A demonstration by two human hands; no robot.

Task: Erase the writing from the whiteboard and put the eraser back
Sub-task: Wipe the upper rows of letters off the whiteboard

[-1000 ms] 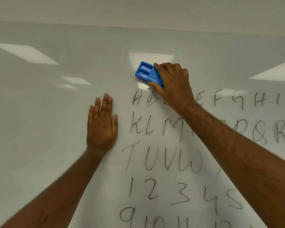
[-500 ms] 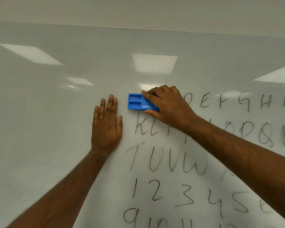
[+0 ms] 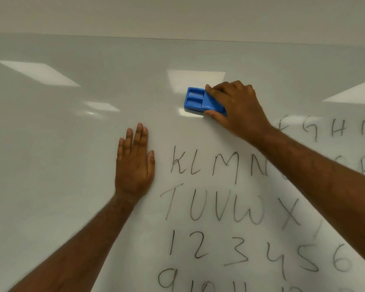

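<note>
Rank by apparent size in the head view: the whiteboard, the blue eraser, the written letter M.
1. whiteboard, which fills most of the view.
2. blue eraser, partly covered by the right hand.
3. letter M; close to the eraser's visible part, so this order is unsure.

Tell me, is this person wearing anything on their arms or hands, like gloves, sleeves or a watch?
Nothing that shows. Both forearms are bare for as far as the picture reaches, with no sleeve edge in view. The left hand and the right hand have no gloves, and no rings, watch or wristband can be seen on them. Any clothing further up the arms lies outside the picture.
</note>
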